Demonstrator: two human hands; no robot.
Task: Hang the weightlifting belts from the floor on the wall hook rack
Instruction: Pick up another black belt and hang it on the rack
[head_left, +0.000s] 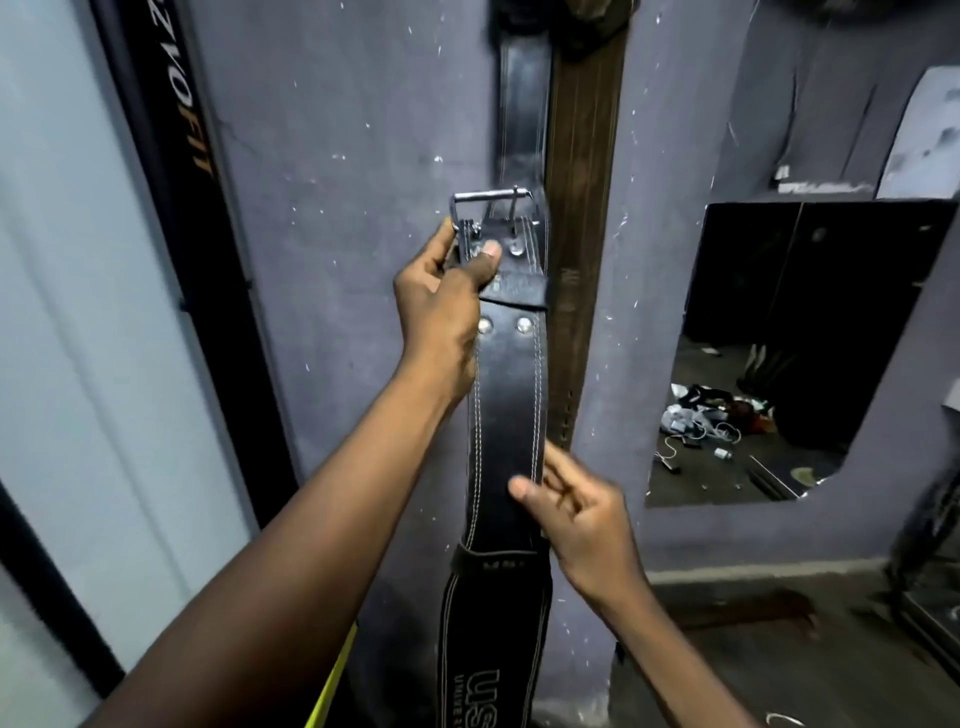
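Observation:
A black leather weightlifting belt (509, 415) with white stitching hangs upright in front of the grey wall, its steel buckle (491, 205) on top. My left hand (441, 306) grips it just below the buckle, thumb pressed on the leather. My right hand (571, 512) pinches the belt's right edge lower down. Behind it two other belts hang on the wall, a black one (522, 104) and a brown one (584, 182). Their top ends run out of the frame, so the hook rack is hidden.
A black-framed glass panel (171, 171) with orange lettering stands at the left. A mirror (779, 353) on the right wall reflects clutter on a floor. A dark floor (779, 670) lies at the lower right. A yellow strip (332, 686) shows beside my left arm.

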